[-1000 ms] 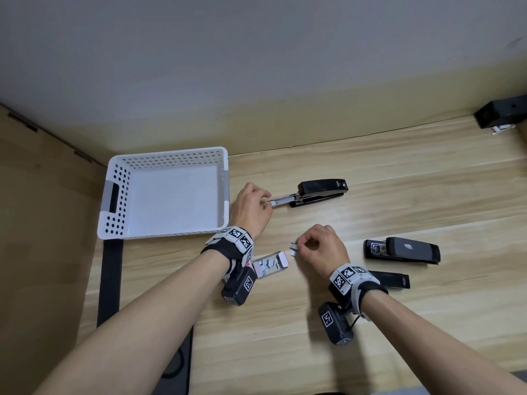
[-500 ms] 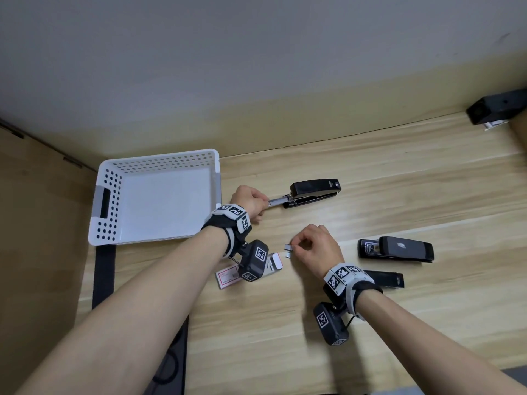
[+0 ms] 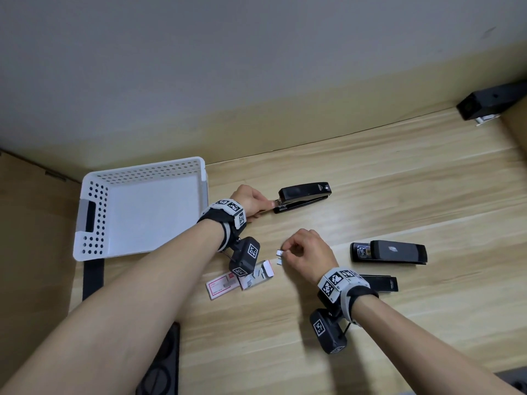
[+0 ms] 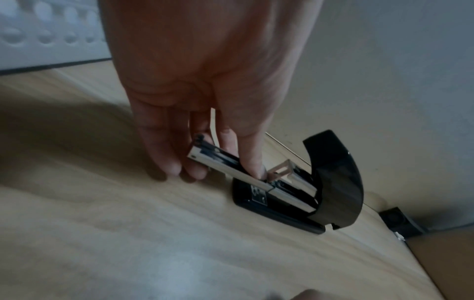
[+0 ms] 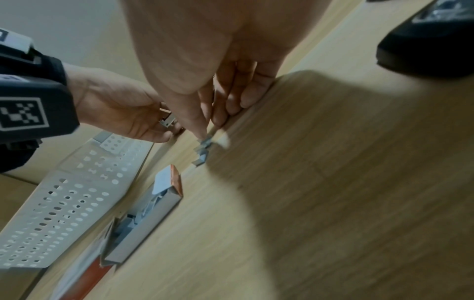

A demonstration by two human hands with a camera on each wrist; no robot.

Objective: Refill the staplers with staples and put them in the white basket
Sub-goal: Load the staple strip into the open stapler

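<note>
A black stapler (image 3: 302,196) lies on the wooden desk right of the white basket (image 3: 85,223). Its metal staple tray (image 4: 225,164) sticks out of the front. My left hand (image 3: 266,206) grips this tray between thumb and fingers (image 4: 164,158). In front of it, my right hand (image 3: 285,253) pinches a short strip of staples (image 5: 206,141) just above the desk. A second piece of staples (image 5: 200,160) lies below the strip. The open staple box (image 3: 251,277) sits partly under my left wrist camera. A second black stapler (image 3: 389,252) lies to the right.
A flat black stapler-like piece (image 3: 377,283) lies behind my right wrist. A black block (image 3: 493,105) sits at the desk's far right corner by the wall. A black strap (image 3: 92,277) runs under the basket toward me. The basket holds nothing.
My left wrist has turned and the hand has moved closer to the stapler's front, so less of the tray shows. My right hand keeps pinching the staples in about the same place.
</note>
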